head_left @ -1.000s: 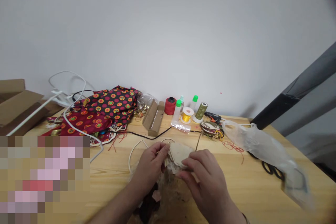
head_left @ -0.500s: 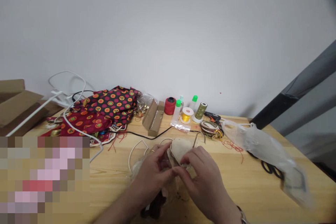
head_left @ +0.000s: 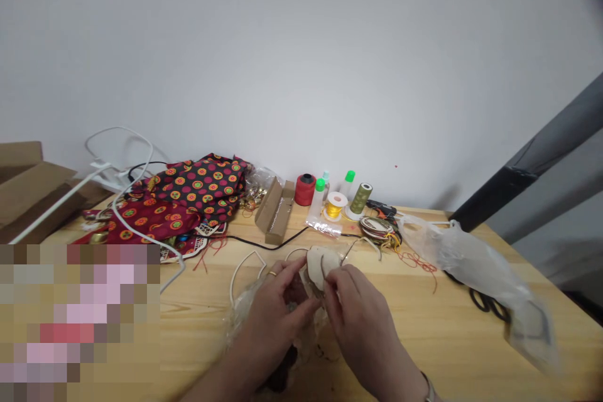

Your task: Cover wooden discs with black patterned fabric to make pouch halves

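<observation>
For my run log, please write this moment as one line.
left hand: grips pale piece | right hand: grips pale piece | beneath: clear bag | surface: wooden table

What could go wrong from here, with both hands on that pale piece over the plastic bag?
The pale piece is only pinched at its lower part between the left hand and right hand; it might slip onto the clear bag. The black cable and white wire loop lie close ahead, so a forward reach could snag them.
</observation>
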Available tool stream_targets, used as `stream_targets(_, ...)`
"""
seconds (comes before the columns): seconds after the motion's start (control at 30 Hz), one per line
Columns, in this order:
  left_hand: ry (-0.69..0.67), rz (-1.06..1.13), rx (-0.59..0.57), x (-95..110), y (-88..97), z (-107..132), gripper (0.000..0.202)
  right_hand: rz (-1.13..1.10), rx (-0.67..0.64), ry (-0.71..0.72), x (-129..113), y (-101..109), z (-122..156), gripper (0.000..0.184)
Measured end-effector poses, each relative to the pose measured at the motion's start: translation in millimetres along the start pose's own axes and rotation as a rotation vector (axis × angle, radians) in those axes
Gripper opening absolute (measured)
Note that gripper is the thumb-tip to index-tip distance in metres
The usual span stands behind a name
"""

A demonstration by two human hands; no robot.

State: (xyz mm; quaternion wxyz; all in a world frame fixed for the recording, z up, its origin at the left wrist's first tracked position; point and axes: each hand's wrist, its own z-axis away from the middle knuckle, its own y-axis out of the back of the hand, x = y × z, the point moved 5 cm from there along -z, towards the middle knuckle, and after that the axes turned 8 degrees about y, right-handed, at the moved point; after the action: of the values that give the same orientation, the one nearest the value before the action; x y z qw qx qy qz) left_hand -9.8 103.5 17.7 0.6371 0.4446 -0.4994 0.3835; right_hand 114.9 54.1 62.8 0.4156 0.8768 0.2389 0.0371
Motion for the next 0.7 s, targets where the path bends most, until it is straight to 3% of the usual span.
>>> stream_targets(0.13, 0.008, -0.114, 0.034, 2, 4.4, -2, 0.047, -0.267, 0.064, -0.254, 15, -4, 9, 0.013)
stream_targets(0.27, -0.009, -0.172, 0.040, 3, 4.1, -4, 0.044, -0.625, 0.133, -0.603, 28, -13, 17, 0.020)
stream_targets(0.4, 0.019, -0.200, 0.090, -1, 5.7, -4, 0.042, -0.895, 0.360, -0.804, 44, 1, 12, 0.028)
stream_targets(0.47, 0.063, -0.144, 0.081, -5, 6.3, -3, 0.043, -0.888, 0.523, -0.763, 55, 21, 8, 0.025)
stream_targets(0.57, 0.085, -0.034, 0.076, -9, 7.5, -3, 0.044, -0.675, 0.699, -0.536, 68, 52, 8, 0.018)
stream_targets(0.63, 0.074, 0.007, 0.085, -9, 8.2, -4, 0.045, -0.376, 0.594, -0.431, 75, 58, 12, 0.015)
stream_targets(0.7, 0.072, 0.028, 0.080, -11, 7.9, -5, 0.044, -0.051, 0.316, -0.356, 82, 49, 17, 0.014)
